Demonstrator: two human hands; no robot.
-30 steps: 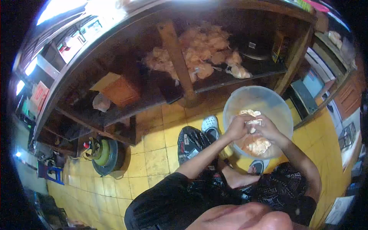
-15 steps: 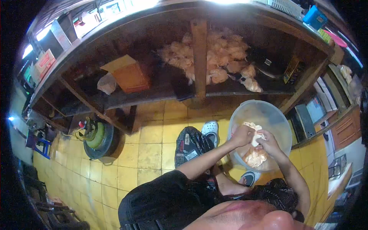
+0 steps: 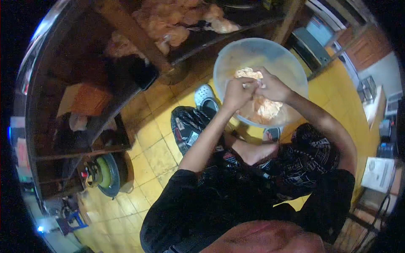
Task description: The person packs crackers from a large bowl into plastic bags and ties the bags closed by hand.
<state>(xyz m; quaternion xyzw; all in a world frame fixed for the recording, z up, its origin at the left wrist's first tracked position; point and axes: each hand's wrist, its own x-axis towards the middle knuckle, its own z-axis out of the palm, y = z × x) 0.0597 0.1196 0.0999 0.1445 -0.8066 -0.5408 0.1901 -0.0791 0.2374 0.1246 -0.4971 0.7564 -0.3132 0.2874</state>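
Over the translucent round plastic tub [image 3: 295, 63], my two hands meet, fingers bent and close together. Between them is a whitish bunched scrap that looks like the top of a small plastic bag [image 3: 262, 85]. My left hand [image 3: 238, 95] pinches it from the left, my right hand [image 3: 274, 87] from the right. Fingers cover most of it. Beneath and behind the hands, pale ruffled pieces [image 3: 270, 109] show inside the tub; whether they lie loose or bagged I cannot tell.
A dark wooden shelf [image 3: 122, 25] holds a heap of filled plastic bags [image 3: 173, 33] and a cardboard box [image 3: 90, 99]. On the yellow tiled floor [image 3: 158, 158] are a green gas cylinder [image 3: 103, 170] in a dark basin and a grey clog [image 3: 204, 97] beside the tub.
My view has turned and tipped down, so the tub and shelf sit higher and further left. Both hands stay together over the tub, with the fingers shifted around the whitish bunch.
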